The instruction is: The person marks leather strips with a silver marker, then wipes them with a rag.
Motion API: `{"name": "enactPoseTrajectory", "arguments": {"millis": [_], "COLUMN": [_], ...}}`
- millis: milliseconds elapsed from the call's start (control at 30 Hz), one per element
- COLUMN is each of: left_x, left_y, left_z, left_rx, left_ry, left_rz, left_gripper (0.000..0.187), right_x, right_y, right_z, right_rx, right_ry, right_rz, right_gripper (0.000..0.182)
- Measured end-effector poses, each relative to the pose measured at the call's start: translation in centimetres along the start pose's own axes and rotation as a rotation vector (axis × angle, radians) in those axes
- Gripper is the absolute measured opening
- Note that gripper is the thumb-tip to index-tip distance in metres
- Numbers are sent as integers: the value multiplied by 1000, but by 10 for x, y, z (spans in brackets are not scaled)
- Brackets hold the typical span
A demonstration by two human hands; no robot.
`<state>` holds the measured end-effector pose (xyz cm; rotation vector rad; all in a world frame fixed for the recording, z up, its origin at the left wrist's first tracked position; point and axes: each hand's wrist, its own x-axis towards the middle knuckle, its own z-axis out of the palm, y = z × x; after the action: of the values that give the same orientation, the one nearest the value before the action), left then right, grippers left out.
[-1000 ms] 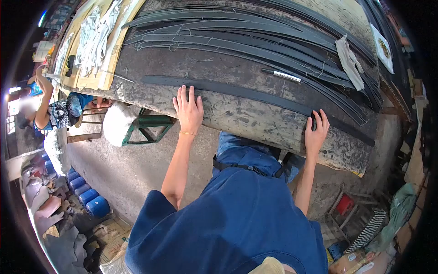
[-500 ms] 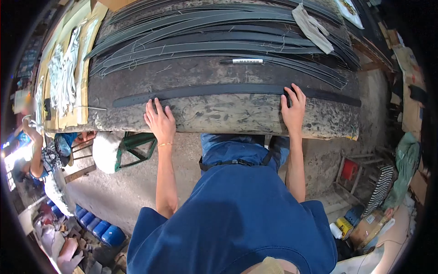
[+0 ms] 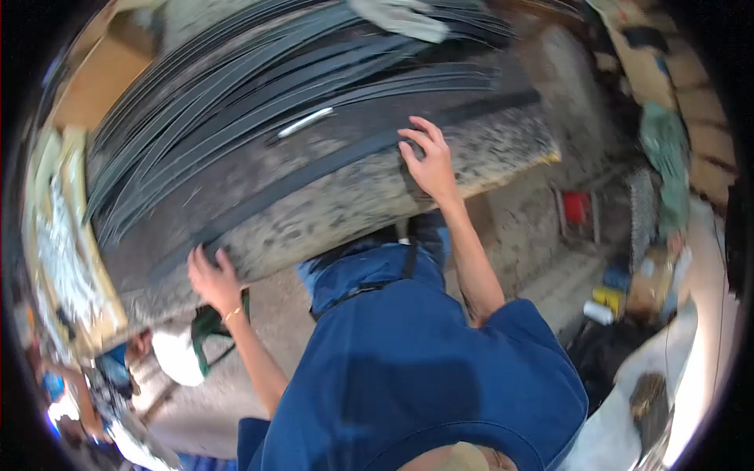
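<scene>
A long dark belt strap (image 3: 305,174) lies along the near side of the worn, stained table (image 3: 338,196). My left hand (image 3: 214,281) rests near the strap's left end, fingers apart and fingertips right at its lower edge. Farther right, my right hand (image 3: 428,163) is open too, its spread fingertips overlapping the strap in this view. Neither hand grips anything. Just beyond the strap is a marker (image 3: 308,121) with a white barrel, blurred by motion.
Many dark straps (image 3: 228,102) with loose threads lie across the table's far side, a pale glove (image 3: 404,20) on top. White strips fill a cardboard tray (image 3: 110,302) at left. A stool (image 3: 577,208) stands right; another person's arm (image 3: 78,392) shows lower left.
The view has swung, so the table now slants up to the right. Both hands stay along the strap, with the right hand's fingers more spread than before.
</scene>
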<state>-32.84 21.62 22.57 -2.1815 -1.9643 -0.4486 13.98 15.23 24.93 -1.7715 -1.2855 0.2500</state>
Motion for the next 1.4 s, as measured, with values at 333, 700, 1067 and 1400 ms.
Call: {"name": "enactPoseTrajectory", "arguments": {"millis": [333,700,1067,1400], "left_x": [8,32,46,40], "left_y": [-17,-47,-50,-10], "left_z": [-5,-7,4,-3], "left_rx": [-16,-167,-157,-162], "left_ry": [-37,-81,-14,-51], "left_rz": [120,323,475,484], "left_gripper": [37,20,12,14], "right_x": [17,18,15,-21], "right_y": [153,200,219,224], "right_z": [-239,-275,-303,-304], "right_rx": [-905,-858,76,355], "right_ry": [181,-141,-30,343], "right_rz": [223,262,497,649], "right_gripper": [25,18,15,18]}}
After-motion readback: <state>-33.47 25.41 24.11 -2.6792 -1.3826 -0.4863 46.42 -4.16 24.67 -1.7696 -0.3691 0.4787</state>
